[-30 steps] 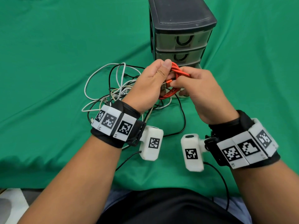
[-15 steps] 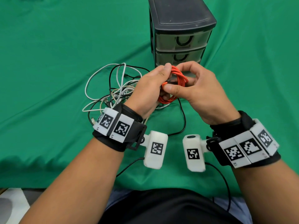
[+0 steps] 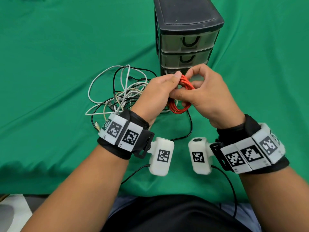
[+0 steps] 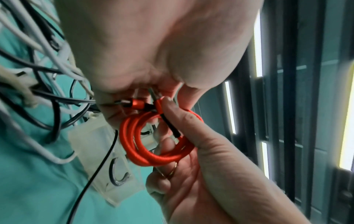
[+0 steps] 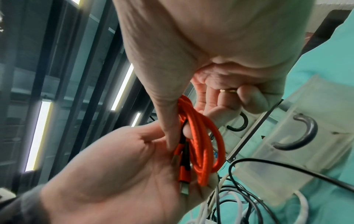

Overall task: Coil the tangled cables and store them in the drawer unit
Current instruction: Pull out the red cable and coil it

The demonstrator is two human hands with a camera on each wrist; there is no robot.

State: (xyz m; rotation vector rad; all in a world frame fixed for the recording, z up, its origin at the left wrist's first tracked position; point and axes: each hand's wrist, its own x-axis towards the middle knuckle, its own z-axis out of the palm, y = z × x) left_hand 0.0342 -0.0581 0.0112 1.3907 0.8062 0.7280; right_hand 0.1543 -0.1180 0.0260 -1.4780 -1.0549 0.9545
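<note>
An orange braided cable [image 3: 179,107] is wound into a small coil and held in the air between both hands, just in front of the black drawer unit [image 3: 187,30]. My left hand [image 3: 158,92] grips the coil from the left, with the two orange plugs [image 4: 141,105] against its fingers. My right hand [image 3: 204,91] pinches the coil [image 5: 199,144] from the right, thumb pressed on the loops [image 4: 153,151]. All of the unit's translucent drawers are closed; the lowest is partly hidden behind my hands.
A tangle of white and black cables [image 3: 120,92] lies on the green cloth [image 3: 58,56] left of my hands. One black cable [image 3: 189,126] loops toward me under the wrists. The cloth's near edge [image 3: 50,192] runs along my lap.
Both hands have shifted slightly away from me toward the drawer unit. The right hand's fingers have re-gripped, and the coil now hangs more upright between the hands.
</note>
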